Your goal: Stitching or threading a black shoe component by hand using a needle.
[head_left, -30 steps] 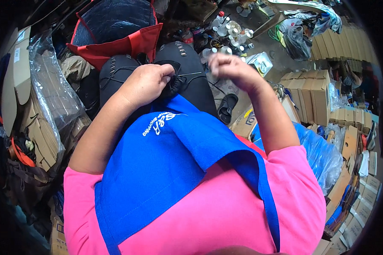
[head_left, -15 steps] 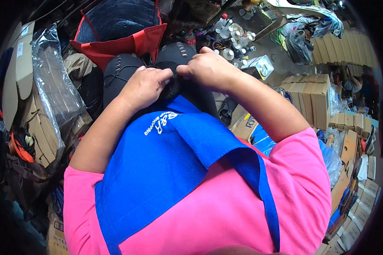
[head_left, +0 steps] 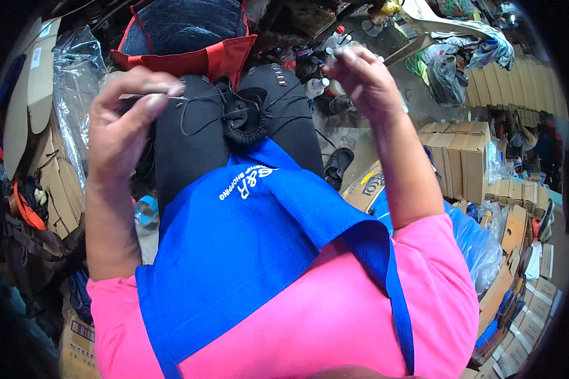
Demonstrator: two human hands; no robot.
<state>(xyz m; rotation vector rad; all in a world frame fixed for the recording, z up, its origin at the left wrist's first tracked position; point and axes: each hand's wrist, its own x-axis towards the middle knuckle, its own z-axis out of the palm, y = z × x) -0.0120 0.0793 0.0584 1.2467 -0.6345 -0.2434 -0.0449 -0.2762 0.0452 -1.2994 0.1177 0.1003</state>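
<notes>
A dark shoe, its rim ringed with coarse stitching, rests between my black-clad thighs. Black thread trails from it in loose loops toward both sides. My left hand is raised to the left of the shoe, thumb and forefinger pinched on the thread; a thin pale sliver shows between the fingers, too small to name. Lifted to the right of the shoe is my right hand, slightly blurred, its fingertips drawn together. Whatever they hold is hidden. A blue apron covers my lap.
Beyond my knees stands a red bag with silvery lining. Several bottles crowd the floor at the far right. A black sandal lies right of my legs. Stacked cardboard boxes fill the right side; plastic-wrapped cardboard stands left.
Both hands were close together over the shoe. They have swung up and apart, the left one leftward and the right one rightward, leaving the shoe and loose thread uncovered.
</notes>
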